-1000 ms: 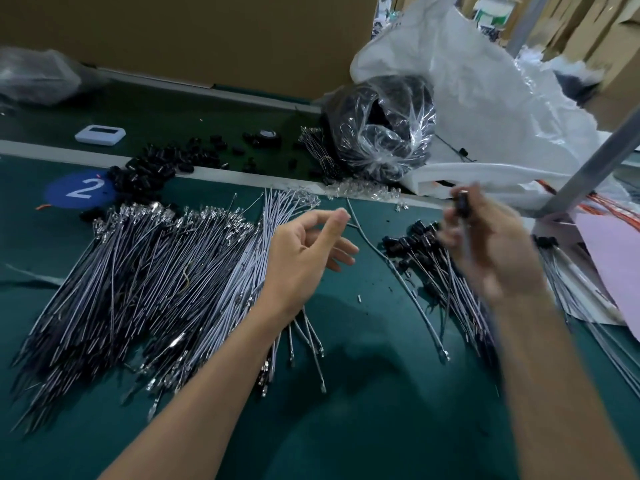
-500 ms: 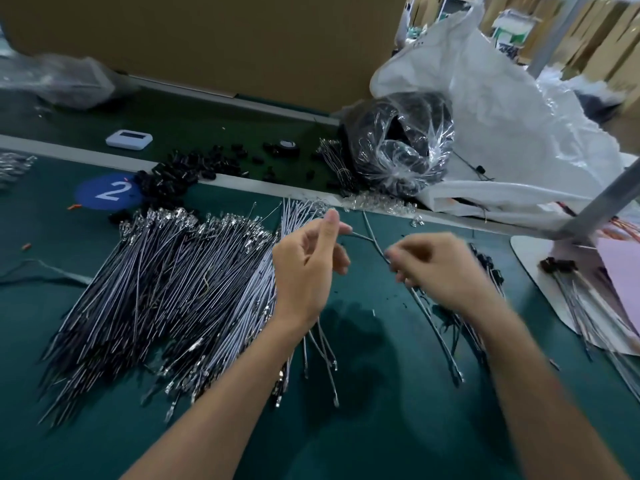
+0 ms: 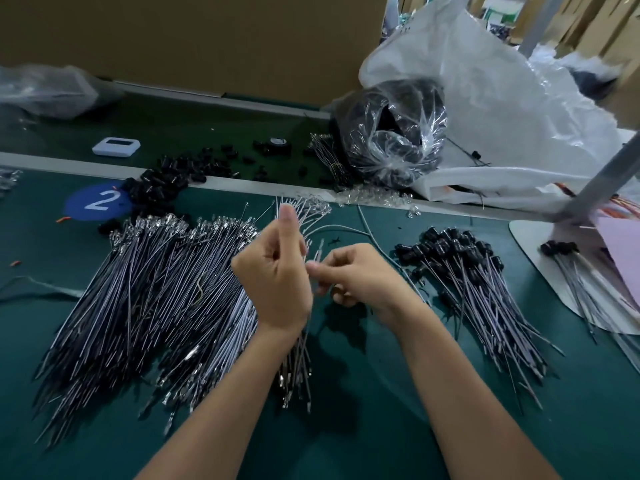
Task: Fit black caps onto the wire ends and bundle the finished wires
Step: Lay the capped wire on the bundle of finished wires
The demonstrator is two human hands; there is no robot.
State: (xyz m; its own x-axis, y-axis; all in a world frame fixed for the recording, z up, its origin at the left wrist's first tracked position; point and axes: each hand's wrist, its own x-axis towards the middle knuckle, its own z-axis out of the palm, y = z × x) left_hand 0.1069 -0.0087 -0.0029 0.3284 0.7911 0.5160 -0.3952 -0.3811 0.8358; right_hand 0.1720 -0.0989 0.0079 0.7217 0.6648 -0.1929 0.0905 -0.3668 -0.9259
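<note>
Green matting [image 3: 346, 431] covers the bench, with a brown cardboard wall [image 3: 207, 39] behind it. Just past the middle of the mat, the right hand [image 3: 363, 277] pinches a single thin wire [image 3: 320, 247] between its fingertips [image 3: 311, 266], the wire's metal end standing up just above them. The left hand [image 3: 277, 275] is close beside it, back towards the camera, fingers curled and one digit pointing up; whether it grips anything is hidden. Spread out to the left, and running under the left wrist, lies a big fan of uncapped wires [image 3: 156, 289] with bare metal terminals at their far ends. To the right of the right hand lies a smaller heap of capped wires [image 3: 478, 296], their black caps [image 3: 446, 244] clustered at the far end. Further right, a few more capped wires [image 3: 568, 268] rest on a white board [image 3: 526, 233], beside a slanting metal post [image 3: 606, 174]. Along the far edge of the mat, loose black caps [image 3: 166, 181] are scattered near a blue round sticker [image 3: 98, 201] marked 2, and small clear parts [image 3: 374, 197] lie by the pale strip. Behind these sit a clear bag [image 3: 391, 133] stuffed with dark parts, a large white plastic bag [image 3: 502, 98] and a small white device [image 3: 116, 146].
</note>
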